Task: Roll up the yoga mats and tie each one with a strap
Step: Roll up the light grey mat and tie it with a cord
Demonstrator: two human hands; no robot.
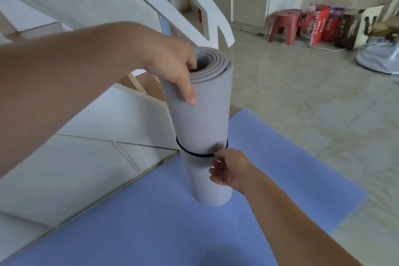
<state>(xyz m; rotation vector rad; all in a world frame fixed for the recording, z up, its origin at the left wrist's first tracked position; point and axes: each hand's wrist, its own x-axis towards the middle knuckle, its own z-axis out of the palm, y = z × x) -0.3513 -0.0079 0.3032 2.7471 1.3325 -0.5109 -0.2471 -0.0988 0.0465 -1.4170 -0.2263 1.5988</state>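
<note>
Rolled grey mat (pixel 200 119) held upright, top rim gripped by left hand (pixel 172 65), dark strap (pixel 190 152) round its lower half pinched by right hand (pixel 228 168)

The rolled mat (pixel 200 119) is showing a plain pale grey all over, its coiled end shading darker toward the middle, and the strap (pixel 190 153) is reading as a thin dark navy, nearly black line. The flat mat (pixel 151 222) is showing an even periwinkle blue against floor tiles (pixel 302 97) that are showing mottled beige-cream marbling. Farther back, the stool (pixel 285 21) is showing a dull brick red, the bag (pixel 316 26) is carrying white lettering on bright red, and the stair rail (pixel 222 30) is showing plain white.
</note>
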